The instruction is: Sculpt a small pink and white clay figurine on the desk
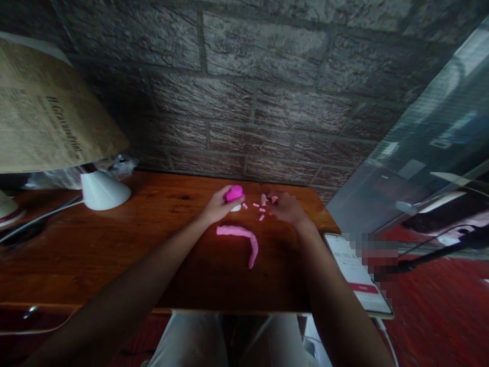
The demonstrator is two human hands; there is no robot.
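My left hand (220, 206) is wrapped round a bright pink rounded object (234, 192), which looks like a lump of modelling clay. Something white (236, 208) shows just below it. My right hand (284, 206) is closed, fingers bent together low over the table; what they grip is hidden. Several short pale pink clay pieces (262, 209) lie between the two hands. Nearer to me, a long pale pink clay roll (239, 232) rests on the wood, curving down at its right end. Neither hand touches this roll.
The wooden table (153, 229) meets a grey brick wall (229, 102). A lamp with a paper shade (46, 112) and white base (103, 191) stands at left. A phone or tablet (355, 275) with a lit screen lies at the right edge, beside a glass panel (412, 153).
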